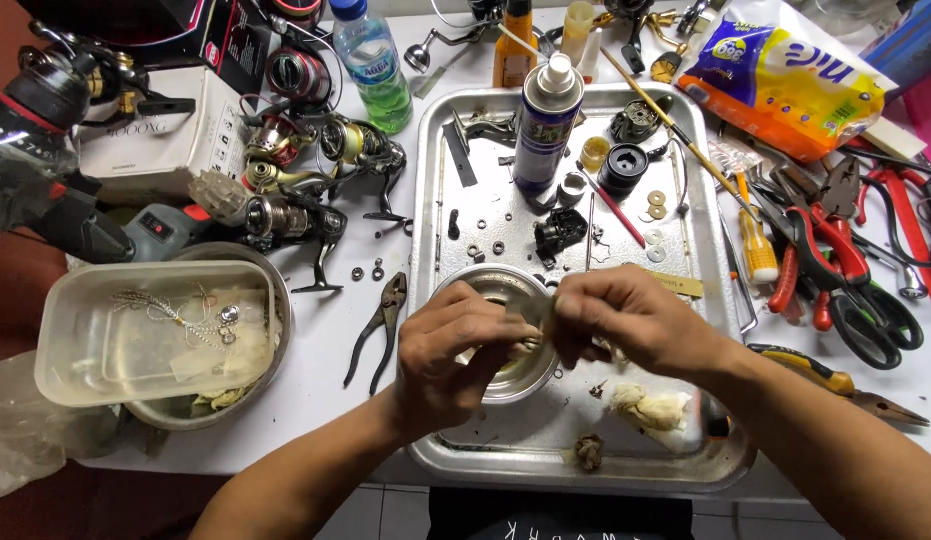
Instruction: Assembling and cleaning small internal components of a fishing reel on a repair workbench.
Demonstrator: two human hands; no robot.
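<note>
My left hand and my right hand meet over a small round steel bowl that stands in a large metal tray. Both hands pinch a small pale part or bit of cloth between their fingertips; what it is stays hidden by the fingers. Crumpled pale tissue lies in the tray just under my right wrist, and a smaller dirty wad sits near the tray's front rim.
A spray can, black reel parts, washers and screws lie in the tray. Left: pliers, several fishing reels, a plastic tub over a bowl. Right: red-handled pliers and scissors, a tissue pack.
</note>
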